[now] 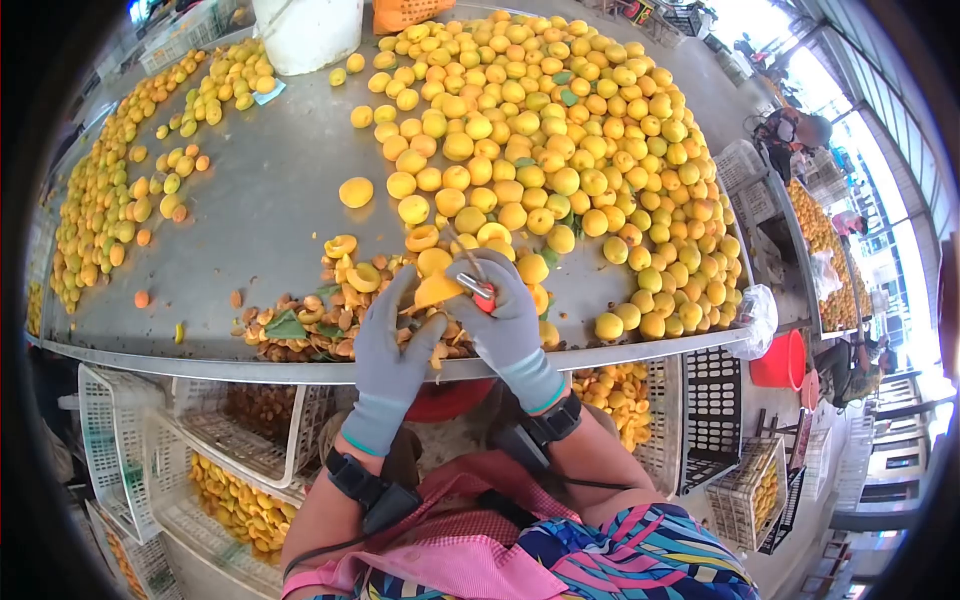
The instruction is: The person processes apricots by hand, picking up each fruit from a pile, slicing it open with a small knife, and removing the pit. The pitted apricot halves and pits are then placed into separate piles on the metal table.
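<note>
My left hand (392,335), in a grey glove, grips a yellow apricot (437,291) over the front edge of the metal table (270,180). Close on its right, my gloved right hand (503,310) is closed around a small red-handled cutting tool (484,296) with a silvery metal part. That metal part is up against the fruit; the tool's exact kind is hard to make out. Beside my left hand lies a heap of brown pits and scraps (300,325). Opened apricot halves (365,277) lie just beyond it.
A large pile of whole apricots (560,130) covers the right of the table, with more apricots (95,215) along the left. A white bucket (308,35) stands at the back. Below the edge are crates (125,440) and halved apricots (235,505). A red bucket (780,360) sits at right.
</note>
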A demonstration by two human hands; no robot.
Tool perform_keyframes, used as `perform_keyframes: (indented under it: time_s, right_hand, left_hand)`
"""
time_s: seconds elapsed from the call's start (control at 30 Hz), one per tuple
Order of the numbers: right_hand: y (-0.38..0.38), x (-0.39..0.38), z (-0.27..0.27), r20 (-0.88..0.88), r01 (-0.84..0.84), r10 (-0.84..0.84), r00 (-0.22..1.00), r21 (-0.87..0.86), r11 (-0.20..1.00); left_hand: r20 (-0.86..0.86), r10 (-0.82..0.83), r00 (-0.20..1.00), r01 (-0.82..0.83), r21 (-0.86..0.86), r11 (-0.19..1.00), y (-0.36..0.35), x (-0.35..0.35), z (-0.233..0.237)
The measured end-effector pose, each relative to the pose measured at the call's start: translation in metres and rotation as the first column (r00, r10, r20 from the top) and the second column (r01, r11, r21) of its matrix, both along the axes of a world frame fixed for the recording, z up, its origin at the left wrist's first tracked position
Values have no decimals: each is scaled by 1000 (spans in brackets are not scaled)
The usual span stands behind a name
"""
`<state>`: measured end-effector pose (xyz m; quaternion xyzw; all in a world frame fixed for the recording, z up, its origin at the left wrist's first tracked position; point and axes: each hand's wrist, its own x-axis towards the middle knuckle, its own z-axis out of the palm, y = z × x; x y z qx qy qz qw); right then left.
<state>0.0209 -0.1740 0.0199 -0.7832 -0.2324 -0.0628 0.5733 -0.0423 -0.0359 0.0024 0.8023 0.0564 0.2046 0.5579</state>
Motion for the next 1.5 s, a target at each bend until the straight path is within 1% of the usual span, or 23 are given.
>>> perform_keyframes:
  time_s: [0.07,0.1,0.2,0.33,0.4,0.47,0.53,0.63,0.73,0.8,0.87,0.9,0.97,1.0,1.07,1.1,1.17,1.27,1.33,1.4,1.43,1.47,1.5]
  right_hand:
    - [-4,-8,5,-23,-47,51,998,126,991]
    - [-6,-16,8,-203,-56,118,972,290,956]
    - [-17,-34,16,-355,-50,243,903,475,879]
    - [-30,-55,41,-271,-128,266,925,437,890]
    - [-41,-60,42,9,-239,243,970,226,944]
    - [-51,-71,44,47,-198,193,980,144,970]
    - [-62,-84,48,-436,58,134,890,399,915]
    - [-106,-94,58,-500,157,66,864,391,907]
    - [-169,-95,46,-388,275,-181,904,203,940]
    - [-209,-103,40,-469,453,-370,802,75,888]
    - [-268,-100,0,-235,520,-578,782,-267,812]
    - [-284,-98,-7,-238,521,-578,780,-265,812]
    - [-303,-95,-16,201,649,-643,739,-468,600]
    - [-289,-92,-2,197,648,-644,739,-471,599]
    - [-251,-82,33,-347,557,-580,737,-173,812]
    - [-228,-74,48,-488,531,-532,692,-154,833]
    - [-200,-48,43,-426,361,-372,825,-111,926]
    - [-147,-13,49,-476,213,-261,840,-154,965]
    - [-116,10,47,-475,167,-234,848,-179,970]
    - [-91,31,38,-545,88,-133,828,-109,990]
    - [-82,42,32,-550,91,-138,824,-112,989]
    - [-74,54,24,-479,54,-191,857,-285,957]
    - [-68,63,17,-399,24,-226,888,-452,892]
  left_hand:
    - [47,-33,998,37,-82,996,-2,-7,17]
    - [55,-32,998,36,-81,996,0,-12,21]
    - [239,-84,968,48,153,987,1,-28,34]
    - [327,-111,939,24,260,965,-6,-52,51]
    - [353,-139,925,42,270,962,-11,-60,56]
    - [343,-159,926,57,290,955,-17,-65,58]
    - [298,-169,939,72,311,948,-25,-68,56]
    - [171,-258,951,174,393,903,-30,-74,42]
    - [39,-387,921,315,508,802,-31,-77,12]
    - [-7,-436,900,362,570,738,-30,-71,-3]
    - [12,-442,897,325,658,679,-28,-64,-12]
    - [10,-444,896,327,660,676,-27,-60,-14]
    - [6,-377,926,297,604,740,-23,-47,-15]
    - [2,-379,926,301,602,739,-20,-41,-16]
    - [-99,-283,954,285,589,756,-13,-27,-17]
    - [-141,-252,957,289,502,815,-12,-20,-14]
    - [-116,-192,975,224,460,859,-11,-7,-14]
    - [-98,-96,991,127,403,906,-12,10,-17]
    - [-37,-24,999,25,31,999,-15,23,-23]
    - [-109,-23,994,16,-67,998,-10,36,-17]
    - [-166,-3,986,-66,-408,910,-8,43,-18]
    - [-229,-2,973,-161,-692,704,-5,49,-18]
    - [-263,-33,964,-188,-766,615,2,54,-16]
